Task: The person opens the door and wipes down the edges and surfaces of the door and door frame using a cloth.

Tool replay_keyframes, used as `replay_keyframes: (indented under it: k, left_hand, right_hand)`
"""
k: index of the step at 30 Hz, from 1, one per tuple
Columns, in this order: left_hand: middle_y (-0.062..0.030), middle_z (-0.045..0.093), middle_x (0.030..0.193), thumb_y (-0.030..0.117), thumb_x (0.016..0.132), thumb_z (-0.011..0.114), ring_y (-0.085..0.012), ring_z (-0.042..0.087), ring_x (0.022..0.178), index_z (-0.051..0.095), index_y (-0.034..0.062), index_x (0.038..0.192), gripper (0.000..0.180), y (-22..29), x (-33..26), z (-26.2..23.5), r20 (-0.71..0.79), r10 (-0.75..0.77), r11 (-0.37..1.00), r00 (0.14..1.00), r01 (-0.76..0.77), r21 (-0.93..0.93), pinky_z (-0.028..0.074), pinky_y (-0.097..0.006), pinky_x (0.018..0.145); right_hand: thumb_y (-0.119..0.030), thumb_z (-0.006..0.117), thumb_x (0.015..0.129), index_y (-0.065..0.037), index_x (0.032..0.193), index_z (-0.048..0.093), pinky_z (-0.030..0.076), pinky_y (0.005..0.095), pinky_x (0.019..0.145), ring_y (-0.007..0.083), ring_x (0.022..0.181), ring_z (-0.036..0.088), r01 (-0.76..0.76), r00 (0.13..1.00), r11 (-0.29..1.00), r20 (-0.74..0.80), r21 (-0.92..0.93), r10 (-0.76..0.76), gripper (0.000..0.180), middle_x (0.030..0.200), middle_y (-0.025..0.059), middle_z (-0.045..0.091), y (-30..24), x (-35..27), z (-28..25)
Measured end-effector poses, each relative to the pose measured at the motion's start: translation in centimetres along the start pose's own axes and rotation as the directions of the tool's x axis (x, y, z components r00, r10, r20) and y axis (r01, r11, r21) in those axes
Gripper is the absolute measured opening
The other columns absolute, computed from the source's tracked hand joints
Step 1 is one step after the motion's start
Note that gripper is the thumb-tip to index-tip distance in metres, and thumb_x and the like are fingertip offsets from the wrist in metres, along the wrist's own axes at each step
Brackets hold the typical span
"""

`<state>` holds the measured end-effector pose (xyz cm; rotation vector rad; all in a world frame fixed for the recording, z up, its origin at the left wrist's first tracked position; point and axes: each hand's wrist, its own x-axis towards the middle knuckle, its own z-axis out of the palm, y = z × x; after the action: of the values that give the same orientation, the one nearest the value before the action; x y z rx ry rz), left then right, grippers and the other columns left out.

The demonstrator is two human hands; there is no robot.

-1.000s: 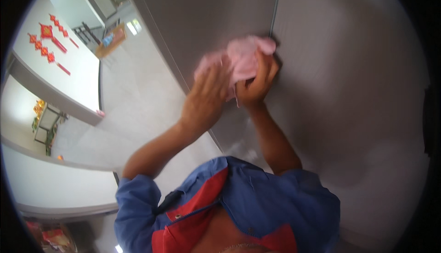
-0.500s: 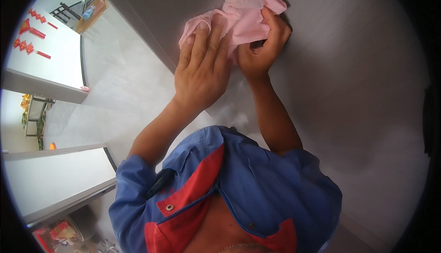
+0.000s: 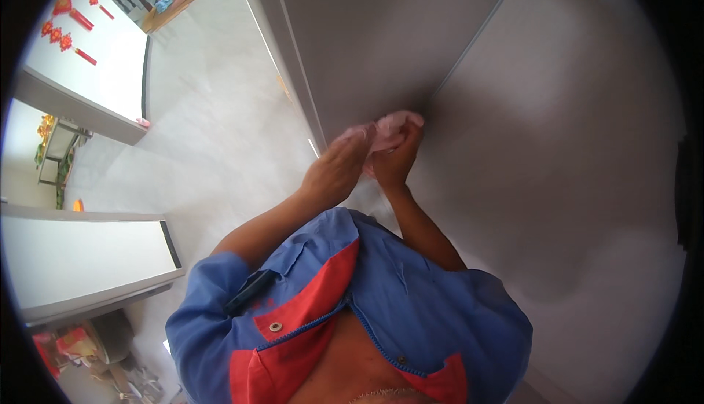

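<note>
A crumpled pink cloth (image 3: 393, 124) is bunched up against the grey panel, close to the corner where two panel faces meet. On its left side my left hand (image 3: 337, 166) presses it, back of the hand toward me and fingers together, slightly smeared by motion. My right hand (image 3: 400, 156) grips the cloth's right end with bent fingers. The hands are side by side, nearly touching. Part of the cloth is hidden under the left fingers and between the hands.
A large grey panel (image 3: 543, 184) fills the right side, with a thin seam (image 3: 477, 30) running to the corner. Pale floor (image 3: 198, 103) stretches left. Beyond it are white low walls (image 3: 95, 257), red hanging ornaments (image 3: 70, 12), a plant rack (image 3: 59, 151) and cluttered boxes (image 3: 77, 345).
Both hands and the pink cloth have moved down the panel, closer to my body. The view has shifted, showing more of the panel above. The cloth looks more bunched.
</note>
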<state>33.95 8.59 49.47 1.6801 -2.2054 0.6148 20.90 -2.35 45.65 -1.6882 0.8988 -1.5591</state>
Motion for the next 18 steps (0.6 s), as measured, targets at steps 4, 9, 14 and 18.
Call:
replay_keyframes:
  k: [4,9,14,18]
  left_hand:
    - [-0.0255,0.047,0.154,0.031,0.092,0.067,-0.0401,0.040,0.148,0.062,0.0014,0.137,0.054,-3.2,2.6,-8.0,-0.441,-0.088,0.994,0.893,0.109,0.023,0.030,-0.059,0.119]
    - [-0.0397,0.044,0.148,0.010,0.086,0.073,-0.0570,0.045,0.137,0.066,0.0055,0.123,0.037,-5.8,3.8,-5.1,-0.702,-0.296,0.938,0.648,0.057,-0.342,0.040,-0.063,0.110]
    - [-0.0386,0.050,0.139,0.010,0.082,0.074,-0.0561,0.057,0.117,0.064,0.0066,0.119,0.038,-4.3,0.1,1.8,-0.518,-0.330,0.897,0.789,0.092,-0.432,0.049,-0.063,0.097]
    - [-0.0413,0.044,0.144,0.011,0.078,0.076,-0.0612,0.050,0.125,0.064,0.0094,0.122,0.045,-5.3,-0.1,1.6,-0.547,-0.258,0.920,0.796,0.029,-0.392,0.042,-0.067,0.104]
  right_hand:
    - [-0.009,0.084,0.074,-0.004,0.130,0.056,0.050,0.0382,0.090,0.0303,0.108,0.060,0.395,0.918,0.917,0.001,0.060,-0.396,0.063,0.121,0.0159,0.055,-7.9,5.0,0.9]
    - [-0.009,0.084,0.073,-0.005,0.126,0.059,0.051,0.0385,0.086,0.0321,0.102,0.062,0.579,0.814,0.807,0.024,-0.117,-0.580,0.059,0.119,0.0182,0.056,-12.1,5.3,3.0]
    - [-0.004,0.084,0.074,-0.003,0.127,0.049,0.040,0.0450,0.109,0.0359,0.127,0.050,0.365,0.927,0.922,0.147,-0.129,-0.346,0.063,0.136,0.0217,0.048,-2.6,-1.5,1.7]
    - [-0.001,0.079,0.078,-0.001,0.129,0.046,0.042,0.0448,0.108,0.0346,0.125,0.052,0.400,0.908,0.911,0.180,-0.103,-0.379,0.061,0.136,0.0217,0.047,-5.3,1.0,2.1]
